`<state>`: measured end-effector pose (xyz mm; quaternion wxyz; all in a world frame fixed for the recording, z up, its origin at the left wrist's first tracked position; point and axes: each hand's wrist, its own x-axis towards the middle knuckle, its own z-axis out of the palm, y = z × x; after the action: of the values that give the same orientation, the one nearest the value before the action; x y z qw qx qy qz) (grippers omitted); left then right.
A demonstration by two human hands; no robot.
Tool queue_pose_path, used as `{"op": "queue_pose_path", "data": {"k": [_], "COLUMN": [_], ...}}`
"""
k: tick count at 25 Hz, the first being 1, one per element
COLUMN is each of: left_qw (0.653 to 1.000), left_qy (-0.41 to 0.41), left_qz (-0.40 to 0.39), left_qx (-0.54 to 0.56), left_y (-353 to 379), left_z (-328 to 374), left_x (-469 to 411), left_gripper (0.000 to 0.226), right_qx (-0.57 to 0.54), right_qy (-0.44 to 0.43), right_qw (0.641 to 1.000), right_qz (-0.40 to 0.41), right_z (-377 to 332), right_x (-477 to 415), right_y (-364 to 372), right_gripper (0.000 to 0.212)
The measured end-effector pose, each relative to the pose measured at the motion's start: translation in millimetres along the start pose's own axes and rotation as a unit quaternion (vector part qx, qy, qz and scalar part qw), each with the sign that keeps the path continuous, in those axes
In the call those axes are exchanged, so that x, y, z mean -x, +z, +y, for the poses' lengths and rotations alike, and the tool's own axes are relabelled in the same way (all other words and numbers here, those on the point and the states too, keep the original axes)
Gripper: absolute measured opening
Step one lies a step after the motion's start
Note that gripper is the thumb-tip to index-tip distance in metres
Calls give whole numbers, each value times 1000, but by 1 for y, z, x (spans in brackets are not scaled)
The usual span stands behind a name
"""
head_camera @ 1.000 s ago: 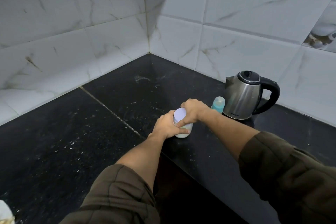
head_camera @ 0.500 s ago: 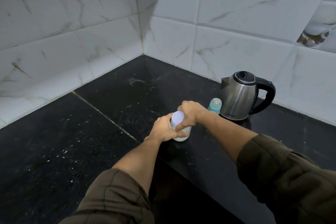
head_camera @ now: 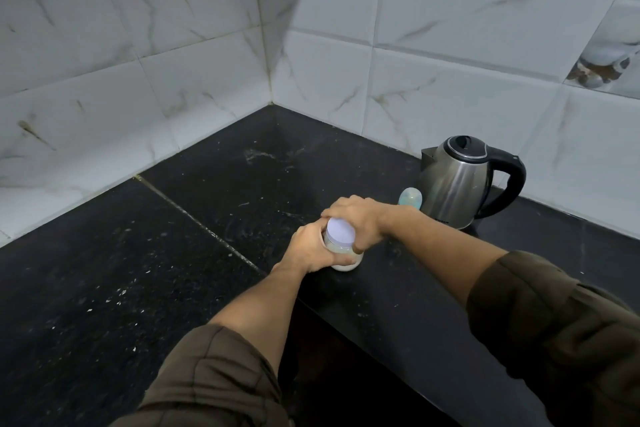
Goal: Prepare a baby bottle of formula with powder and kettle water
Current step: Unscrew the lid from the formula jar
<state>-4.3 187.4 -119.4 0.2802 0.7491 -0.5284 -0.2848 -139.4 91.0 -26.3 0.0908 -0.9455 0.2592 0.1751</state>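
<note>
My left hand [head_camera: 311, 250] is wrapped around the body of the powder jar [head_camera: 343, 255], and my right hand [head_camera: 356, 220] is clamped over its pale lid [head_camera: 341, 232] from above, fingers curled round the rim. The jar stands upright on the black counter [head_camera: 207, 218], close to the front edge, which drops away just below my left wrist and runs off under my right forearm.

To the left of my hands the counter lies open and bare, a wide stretch with only a thin seam [head_camera: 194, 211] crossing it diagonally. Beyond my hands there is free surface too, back into the corner where the two tiled walls [head_camera: 173, 62] meet.

To the right it is tighter. The baby bottle [head_camera: 409, 198] stands just past my right wrist, only its teal top showing above my arm, and right beside it, further out, sits the steel kettle [head_camera: 453, 180], lid closed, black handle turned away from my hands, near the wall
</note>
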Motion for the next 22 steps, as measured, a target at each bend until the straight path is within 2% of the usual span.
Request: {"op": "queue_pose_path", "data": {"k": [3, 5, 9, 10, 12, 15, 19, 22], "left_qw": [1000, 1000, 1000, 1000, 1000, 1000, 999, 999], "left_qy": [4, 0, -5, -5, -6, -5, -10, -7], "left_qz": [0, 0, -5, -6, -7, -13, -24, -29], "left_qx": [0, 2, -5, -5, -6, -20, -31, -29], "left_y": [-1, -2, -2, -3, -3, -4, -7, -7], "left_z": [2, 2, 3, 3, 2, 4, 6, 5], "left_x": [1, 1, 1, 0, 0, -1, -3, -4], "left_gripper": [89, 88, 89, 89, 88, 86, 88, 92], "right_qx": [-58, -39, -41, -47, -37, -43, 29, 30], "right_qy": [91, 126, 78, 56, 24, 42, 116, 68], "right_qw": [993, 991, 996, 997, 997, 998, 993, 997], "right_qz": [40, 36, 10, -13, -56, -34, -20, -38], "right_z": [7, 8, 2, 2, -1, -5, -9, -12], "right_x": [1, -1, -1, 0, -1, -9, -10, -9], "right_y": [2, 2, -2, -5, -11, -9, -11, -16], "right_gripper": [98, 85, 54, 56, 73, 89, 76, 64]}}
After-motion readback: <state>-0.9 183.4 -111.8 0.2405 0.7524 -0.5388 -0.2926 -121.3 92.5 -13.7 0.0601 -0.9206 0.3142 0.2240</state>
